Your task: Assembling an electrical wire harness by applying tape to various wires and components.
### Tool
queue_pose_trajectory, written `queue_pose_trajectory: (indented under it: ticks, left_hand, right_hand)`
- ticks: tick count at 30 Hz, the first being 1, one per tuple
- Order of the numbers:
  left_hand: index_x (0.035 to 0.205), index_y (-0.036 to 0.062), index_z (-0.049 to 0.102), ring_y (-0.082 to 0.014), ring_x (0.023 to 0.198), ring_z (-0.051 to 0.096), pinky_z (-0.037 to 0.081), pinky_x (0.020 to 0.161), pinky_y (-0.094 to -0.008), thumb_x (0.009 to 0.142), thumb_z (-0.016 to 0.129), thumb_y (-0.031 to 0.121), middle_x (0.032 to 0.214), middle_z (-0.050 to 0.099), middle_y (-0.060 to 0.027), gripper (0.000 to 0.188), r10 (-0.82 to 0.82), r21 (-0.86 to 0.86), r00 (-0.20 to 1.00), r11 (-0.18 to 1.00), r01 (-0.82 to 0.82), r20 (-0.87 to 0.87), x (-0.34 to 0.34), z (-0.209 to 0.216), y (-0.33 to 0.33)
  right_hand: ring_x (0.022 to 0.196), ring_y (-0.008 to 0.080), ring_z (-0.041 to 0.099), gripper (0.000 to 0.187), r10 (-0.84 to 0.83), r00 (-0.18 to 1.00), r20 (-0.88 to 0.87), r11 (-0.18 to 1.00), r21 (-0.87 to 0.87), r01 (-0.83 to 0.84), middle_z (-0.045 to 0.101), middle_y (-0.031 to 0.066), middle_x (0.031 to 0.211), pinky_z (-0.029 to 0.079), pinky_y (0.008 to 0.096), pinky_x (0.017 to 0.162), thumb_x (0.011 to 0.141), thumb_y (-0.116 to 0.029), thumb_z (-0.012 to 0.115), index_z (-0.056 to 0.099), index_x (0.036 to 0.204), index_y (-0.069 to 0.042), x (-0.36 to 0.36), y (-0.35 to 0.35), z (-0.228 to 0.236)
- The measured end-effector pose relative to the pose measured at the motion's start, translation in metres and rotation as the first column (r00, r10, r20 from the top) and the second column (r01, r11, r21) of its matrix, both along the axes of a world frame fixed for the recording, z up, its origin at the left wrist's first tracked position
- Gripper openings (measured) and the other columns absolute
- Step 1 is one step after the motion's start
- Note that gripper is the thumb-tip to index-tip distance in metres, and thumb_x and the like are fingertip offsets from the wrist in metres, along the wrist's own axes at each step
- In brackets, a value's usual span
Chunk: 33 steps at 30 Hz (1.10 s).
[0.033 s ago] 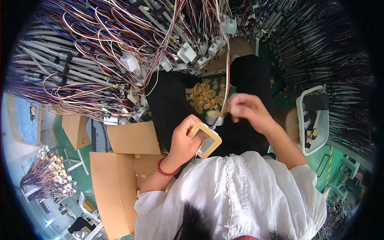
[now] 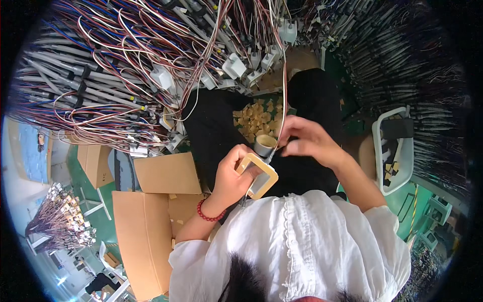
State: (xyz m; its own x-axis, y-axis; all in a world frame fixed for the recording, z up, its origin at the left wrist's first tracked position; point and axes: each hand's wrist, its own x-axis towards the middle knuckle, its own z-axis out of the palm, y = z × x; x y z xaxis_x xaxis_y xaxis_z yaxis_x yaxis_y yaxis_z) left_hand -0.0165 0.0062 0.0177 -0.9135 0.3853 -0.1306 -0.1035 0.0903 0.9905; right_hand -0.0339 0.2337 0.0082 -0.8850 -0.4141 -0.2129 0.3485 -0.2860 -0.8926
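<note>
While the left hand [image 2: 232, 171] is closed around a square piece with a yellowish border [image 2: 271, 181], its thumb lying across the middle, the head view shows that piece just in front of the white shirt [image 2: 289, 236]. The right hand [image 2: 309, 143] is half curled, next to the brown-and-white wires [image 2: 286, 95]; it is somewhat blurred, so I cannot tell whether its fingertips pinch them or merely brush past. A grey cup-shaped part [image 2: 263, 146] sits just beyond the square piece, between the hands.

As I judge it, the wires could snag, since they run up toward crowded wire bundles [image 2: 151, 30], and a sharp pull might twist the square piece out of a one-handed hold. Pressure from that thumb could bend or smudge the piece's face. Were the cup-shaped part to slip, it could drop among the tan scraps [image 2: 256, 121] between the dark trouser legs [image 2: 214, 118] and be awkward to pick out.
</note>
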Motion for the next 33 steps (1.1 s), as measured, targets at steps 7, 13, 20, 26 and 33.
queue_pose_trajectory:
  ticks: [7, 13, 20, 26, 33]
  left_hand:
    - [0.104, 0.0056, 0.047, -0.0089, 0.084, 0.054, 0.045, 0.077, -0.024, 0.083, 0.069, 0.011, 0.094, 0.054, -0.0031, 0.031, -0.138, 0.312, 0.901, 0.95, 0.002, 0.411, 0.006, 0.005, -0.002]
    - [0.094, 0.0014, 0.063, -0.0148, 0.081, 0.061, 0.049, 0.071, -0.0254, 0.075, 0.059, -0.012, 0.087, 0.06, -0.0057, 0.024, 0.017, -0.049, 1.0, 0.999, -0.017, -0.007, 0.003, 0.001, -0.006]
    - [0.095, 0.0059, 0.066, -0.0257, 0.066, 0.061, 0.049, 0.059, -0.0292, 0.07, 0.057, -0.011, 0.078, 0.058, -0.0097, 0.031, -0.116, -0.33, 0.899, 0.943, -0.033, -0.422, 0.005, 0.011, 0.002]
    - [0.107, -0.0022, 0.056, -0.0132, 0.074, 0.064, 0.053, 0.065, -0.0258, 0.088, 0.057, 0.0, 0.087, 0.064, -0.0059, 0.019, -0.088, 0.166, 0.914, 0.986, 0.023, 0.397, 0.011, 0.005, -0.006]
    - [0.108, -0.0025, 0.055, -0.0157, 0.069, 0.066, 0.054, 0.06, -0.0255, 0.088, 0.057, -0.001, 0.083, 0.062, -0.0066, 0.02, -0.15, 0.304, 0.891, 0.953, 0.014, 0.428, 0.01, 0.012, -0.007]
  right_hand:
    - [0.104, 0.0148, 0.056, 0.041, 0.427, 0.894, -0.134, 0.904, 0.092, -0.418, 0.059, 0.0055, 0.111, 0.049, 0.0264, 0.083, 0.076, -0.003, 0.07, 0.059, 0.116, -0.002, -0.026, 0.001, 0.022]
    - [0.067, 0.0092, 0.058, 0.029, 0.271, 0.95, 0.155, 0.953, 0.093, -0.288, 0.06, 0.0027, 0.083, 0.049, 0.0223, 0.059, 0.074, -0.007, 0.075, 0.06, 0.097, 0.001, -0.001, 0.001, 0.023]
    - [0.065, 0.0158, 0.06, 0.024, -0.09, 0.904, 0.418, 0.891, -0.372, 0.26, 0.061, 0.0091, 0.08, 0.051, 0.0266, 0.06, 0.09, -0.023, 0.058, 0.059, 0.094, 0.0, 0.023, -0.006, 0.037]
    - [0.102, 0.0144, 0.05, 0.051, 0.022, 0.999, -0.032, 0.993, -0.112, -0.025, 0.049, 0.0038, 0.116, 0.049, 0.0297, 0.082, 0.077, -0.014, 0.068, 0.049, 0.123, -0.004, 0.005, -0.003, 0.0]
    - [0.085, 0.0114, 0.06, 0.029, 0.376, 0.924, -0.073, 0.922, 0.129, -0.365, 0.063, 0.008, 0.096, 0.05, 0.0238, 0.075, 0.075, -0.004, 0.073, 0.066, 0.102, 0.003, -0.021, 0.001, 0.015]
